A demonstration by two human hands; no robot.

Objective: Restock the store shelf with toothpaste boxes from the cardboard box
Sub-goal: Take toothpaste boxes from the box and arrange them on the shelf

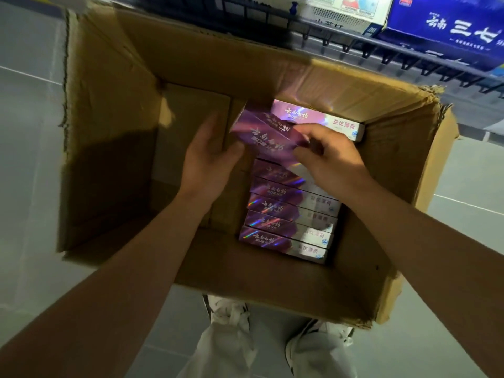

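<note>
Both hands, left (210, 159) and right (331, 156), loosely pinched tilted toothpaste boxes (261, 135) inside the cardboard box (191, 58); the slack grip risked one slipping free.

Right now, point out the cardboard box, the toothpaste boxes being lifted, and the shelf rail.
cardboard box (191, 58), head view, inside of far flap.
lifted toothpaste boxes (261, 132), head view, purple top face.
shelf rail (409, 53), head view, metal front edge.

The cardboard box (354, 91) sits on the floor (27, 132) before the shelf (409, 50). Toothpaste boxes (286, 222) fill its right side.
</note>
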